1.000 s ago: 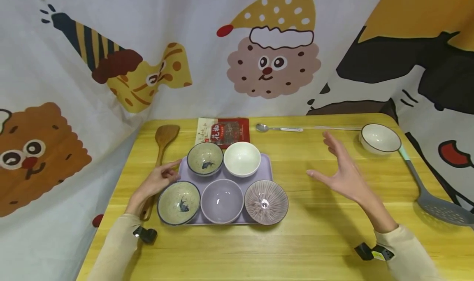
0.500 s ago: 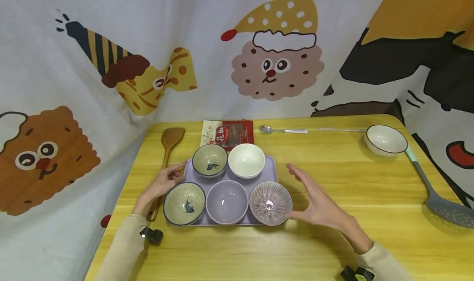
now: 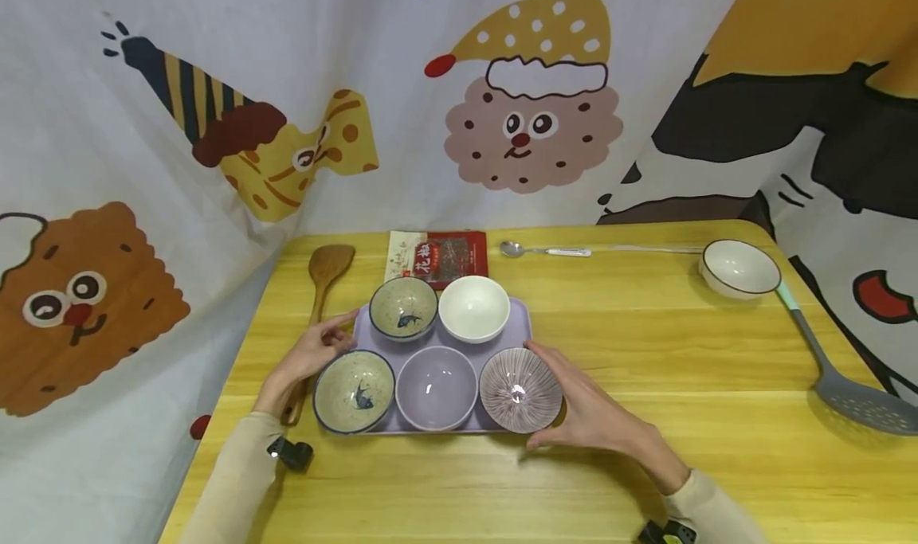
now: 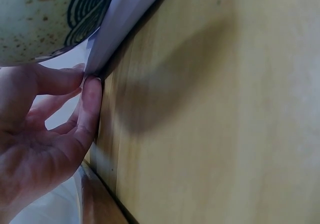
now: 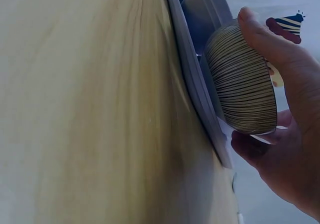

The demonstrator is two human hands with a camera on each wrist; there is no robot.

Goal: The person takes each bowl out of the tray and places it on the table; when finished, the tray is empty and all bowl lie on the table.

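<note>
In the head view, my left hand point(image 3: 308, 361) is at the left edge of a lilac tray point(image 3: 521, 321). The left wrist view shows its thumb and fingertips pinching the tray's edge, beside a speckled bowl point(image 4: 45, 19). My right hand point(image 3: 595, 408) curves round the right side of a striped bowl point(image 3: 518, 391) at the tray's front right corner. Its thumb point(image 5: 260, 34) and fingertips lie at opposite sides of that bowl in the right wrist view. Also on the tray are a lilac bowl point(image 3: 436, 389), a white bowl point(image 3: 474, 309) and two fish-patterned bowls point(image 3: 404, 309).
A wooden spatula point(image 3: 328, 269) lies left of the tray. Behind it are a red spice packet point(image 3: 452, 257) and a spoon point(image 3: 545, 251). At the right, a brown-rimmed white bowl point(image 3: 739, 269) stands by a grey slotted turner point(image 3: 861, 401). A printed cloth point(image 3: 402, 201) hangs behind the table.
My right hand has come leftward from over the table's right part to the striped bowl and closed in round it. The left hand has stayed at the tray's edge.
</note>
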